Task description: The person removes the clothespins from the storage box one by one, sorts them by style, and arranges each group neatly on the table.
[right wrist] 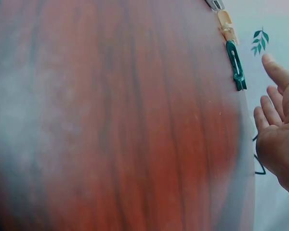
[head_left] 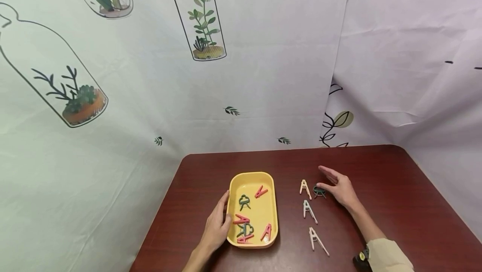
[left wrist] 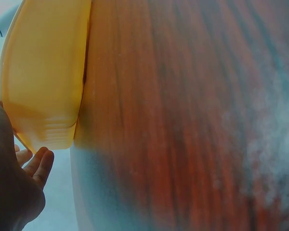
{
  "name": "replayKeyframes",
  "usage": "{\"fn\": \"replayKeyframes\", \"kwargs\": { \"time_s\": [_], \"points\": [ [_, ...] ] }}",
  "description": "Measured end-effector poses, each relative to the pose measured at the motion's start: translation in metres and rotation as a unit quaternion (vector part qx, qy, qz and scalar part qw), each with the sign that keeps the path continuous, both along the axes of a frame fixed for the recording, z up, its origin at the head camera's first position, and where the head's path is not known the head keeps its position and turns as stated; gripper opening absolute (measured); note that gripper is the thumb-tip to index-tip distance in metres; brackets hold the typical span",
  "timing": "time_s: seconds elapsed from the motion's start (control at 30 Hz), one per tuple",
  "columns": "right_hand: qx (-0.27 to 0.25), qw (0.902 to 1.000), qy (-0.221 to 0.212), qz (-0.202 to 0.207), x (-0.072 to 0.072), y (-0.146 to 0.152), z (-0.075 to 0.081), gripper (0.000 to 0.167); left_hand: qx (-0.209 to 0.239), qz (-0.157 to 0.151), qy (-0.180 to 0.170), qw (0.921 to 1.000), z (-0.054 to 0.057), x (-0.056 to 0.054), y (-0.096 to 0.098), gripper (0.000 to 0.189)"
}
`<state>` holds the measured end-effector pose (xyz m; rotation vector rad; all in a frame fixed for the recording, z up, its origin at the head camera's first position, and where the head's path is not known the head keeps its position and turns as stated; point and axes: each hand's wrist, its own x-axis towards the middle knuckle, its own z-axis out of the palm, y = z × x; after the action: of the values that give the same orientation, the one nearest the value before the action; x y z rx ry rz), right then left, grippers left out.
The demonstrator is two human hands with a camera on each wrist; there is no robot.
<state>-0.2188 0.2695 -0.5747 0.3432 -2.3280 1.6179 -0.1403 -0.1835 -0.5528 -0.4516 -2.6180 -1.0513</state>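
Observation:
My left hand (head_left: 216, 226) holds the left side of a yellow tray (head_left: 275, 205), thumb at the rim and fingers along the outer wall. Inside the tray lie several red clothespins (head_left: 266, 232) and dark green clips (head_left: 244, 201) with rounded ends. In the left wrist view, the fingers (left wrist: 44, 166) show beside the tray's end wall. On the right, my right hand (head_left: 342, 188) reaches with its thumb and fingers spread beside a dark green clip (head_left: 319, 191). From the right wrist, that green clip (right wrist: 235, 66) appears a little apart from the thumb.
Left of the right hand, a cream clothespin (head_left: 305, 189), a pale grey one (head_left: 309, 211) and a whitish one (head_left: 318, 241) form a line on the dark red table (head_left: 395, 196). A white curtain (head_left: 263, 88) with plant drawings hangs behind the table.

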Motion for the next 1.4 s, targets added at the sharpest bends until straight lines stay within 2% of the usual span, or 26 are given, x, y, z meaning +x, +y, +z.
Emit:
{"fn": "replayKeyframes", "kwargs": {
  "time_s": [0.3, 0.6, 0.8, 1.1, 1.4],
  "points": [
    [-0.02, 0.9996, 0.013, 0.018, -0.003, -0.005, 0.003, 0.077, -0.003, 0.005, -0.015, 0.9999, 0.001, 0.0, 0.0, 0.072],
    [-0.033, 0.998, 0.04, 0.035, -0.005, -0.023, 0.018, 0.079, -0.008, 0.004, -0.008, 0.9999, 0.0, 0.0, -0.001, 0.072],
    [-0.043, 0.9965, 0.038, 0.061, -0.007, -0.041, 0.033, 0.083, -0.015, 0.004, 0.011, 0.9998, -0.001, 0.0, 0.0, 0.072],
    [-0.035, 0.9947, 0.031, 0.091, -0.013, -0.077, 0.056, 0.085, -0.012, -0.001, -0.011, 0.9999, 0.001, 0.0, 0.0, 0.072],
    [-0.035, 0.9906, 0.029, 0.129, -0.017, -0.114, 0.061, 0.082, -0.013, 0.0, -0.015, 0.9998, 0.002, -0.001, 0.0, 0.072]
  ]
}}
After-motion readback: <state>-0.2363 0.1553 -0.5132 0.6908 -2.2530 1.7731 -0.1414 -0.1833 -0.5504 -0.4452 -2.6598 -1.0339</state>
